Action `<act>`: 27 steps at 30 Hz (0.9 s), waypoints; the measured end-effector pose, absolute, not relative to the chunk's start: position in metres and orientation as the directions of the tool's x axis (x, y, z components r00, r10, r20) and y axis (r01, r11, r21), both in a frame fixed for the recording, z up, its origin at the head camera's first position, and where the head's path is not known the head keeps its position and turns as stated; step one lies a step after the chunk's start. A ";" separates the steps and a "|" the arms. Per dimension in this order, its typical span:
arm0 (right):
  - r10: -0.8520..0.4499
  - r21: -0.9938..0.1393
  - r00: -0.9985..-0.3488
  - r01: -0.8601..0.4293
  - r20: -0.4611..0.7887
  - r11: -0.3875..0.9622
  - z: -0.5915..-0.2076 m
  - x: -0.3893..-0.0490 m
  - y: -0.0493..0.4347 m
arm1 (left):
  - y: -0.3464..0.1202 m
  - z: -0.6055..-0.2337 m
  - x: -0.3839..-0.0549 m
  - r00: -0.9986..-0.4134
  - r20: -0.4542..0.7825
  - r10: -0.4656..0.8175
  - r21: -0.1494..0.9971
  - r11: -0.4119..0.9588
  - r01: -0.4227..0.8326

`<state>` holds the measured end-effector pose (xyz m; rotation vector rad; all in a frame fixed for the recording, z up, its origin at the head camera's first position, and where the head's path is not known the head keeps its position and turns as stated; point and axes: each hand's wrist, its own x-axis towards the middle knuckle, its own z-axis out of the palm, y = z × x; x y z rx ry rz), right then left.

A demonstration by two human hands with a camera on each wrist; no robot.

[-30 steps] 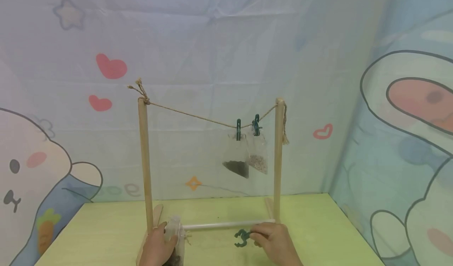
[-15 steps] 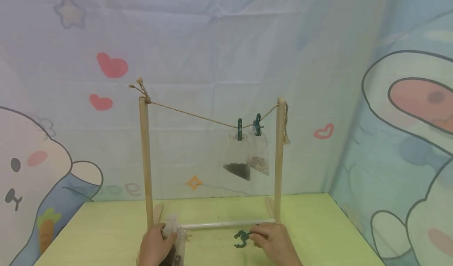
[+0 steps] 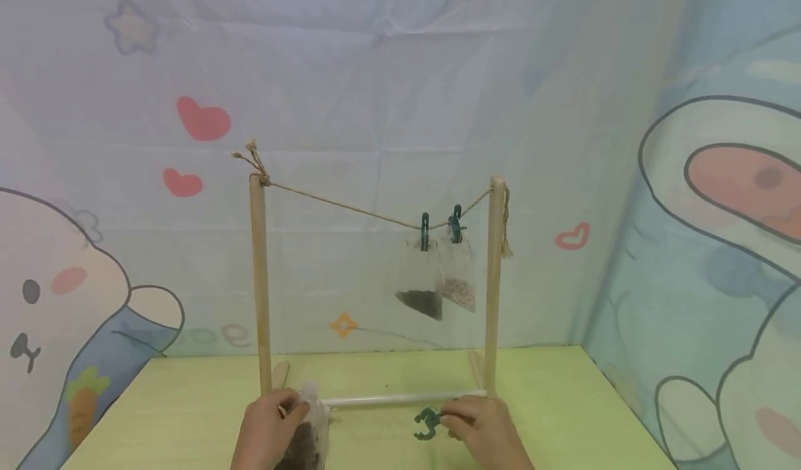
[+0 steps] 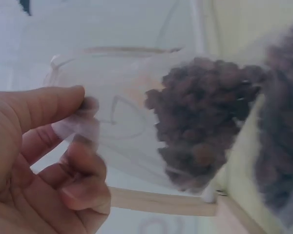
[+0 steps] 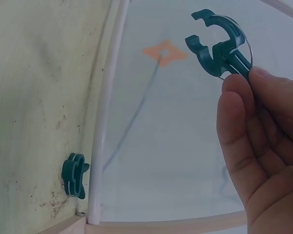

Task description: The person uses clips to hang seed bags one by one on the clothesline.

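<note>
My left hand (image 3: 268, 425) pinches the upper part of a clear drawstring bag (image 4: 122, 112) between thumb and fingers. Dark reddish-brown dried lumps (image 4: 200, 117) fill its lower end. A second bag (image 4: 285, 122) of similar dark pieces shows beyond it in the left wrist view. To the right, my right hand (image 3: 484, 428) squeezes the handles of a green plastic clip (image 5: 219, 44), its curved jaws spread apart around nothing. Two more bags, one with fine dark contents (image 3: 421, 303) and one with pale speckled contents (image 3: 459, 292), hang from a cord (image 3: 341, 204) by green clips (image 3: 425, 231).
The cord sags between a left wooden post (image 3: 259, 282) and a right wooden post (image 3: 494, 282). A white bar (image 3: 400, 399) joins them low down, over the yellow-green table (image 3: 551, 414). Another green clip (image 5: 74, 175) lies on the table near the bar. A printed cloth (image 3: 375, 87) stands behind.
My left hand has shifted slightly left and turned at the bag's top, and more of the dark contents shows in the head view. My right hand with the clip stays nearly still.
</note>
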<state>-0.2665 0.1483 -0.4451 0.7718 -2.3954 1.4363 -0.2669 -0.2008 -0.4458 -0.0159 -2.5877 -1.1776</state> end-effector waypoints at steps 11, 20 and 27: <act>-0.214 -0.450 -0.573 -0.783 0.791 0.429 -0.424 -0.259 0.148 | -0.172 -0.406 -0.249 -0.934 0.351 -0.071 0.796 0.547 0.258; -0.218 -0.138 -0.261 -0.879 0.941 0.456 -0.351 -0.263 0.152 | -0.140 -0.381 -0.258 -0.719 0.687 -0.103 0.644 0.543 0.538; -0.301 0.046 -0.119 -0.871 0.946 0.489 -0.284 -0.266 0.150 | -0.117 -0.363 -0.271 -0.549 0.832 -0.074 0.492 0.554 0.671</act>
